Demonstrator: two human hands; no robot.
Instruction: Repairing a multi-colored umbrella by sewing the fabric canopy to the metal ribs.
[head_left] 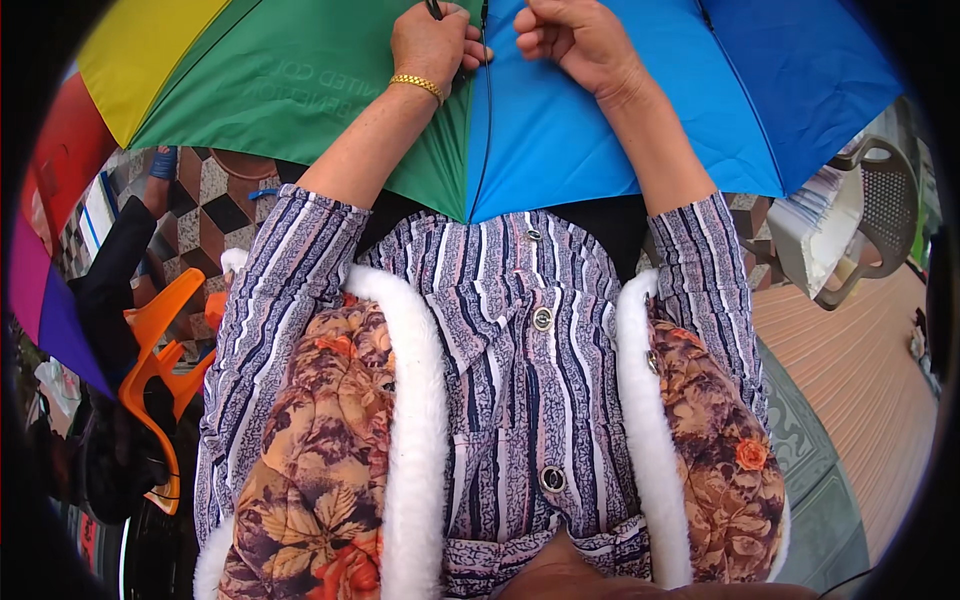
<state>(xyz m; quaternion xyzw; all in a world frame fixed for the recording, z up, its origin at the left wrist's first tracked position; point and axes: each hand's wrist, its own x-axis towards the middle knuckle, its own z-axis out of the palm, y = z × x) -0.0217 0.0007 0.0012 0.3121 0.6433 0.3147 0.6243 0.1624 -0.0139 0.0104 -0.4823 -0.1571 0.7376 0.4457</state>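
Rainbow umbrella (600, 110) under curled hands (505, 40)

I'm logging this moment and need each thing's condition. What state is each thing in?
Umbrella: open, multicoloured panels spread out under both hands.
Left hand: closed on a dark part at the umbrella's centre.
Right hand: curled into a loose fist, resting on the blue panel.
Bracelet: worn on the left wrist.
Striped shirt: buttoned.
Floral vest: worn open.
Grey chair: upright, unoccupied.
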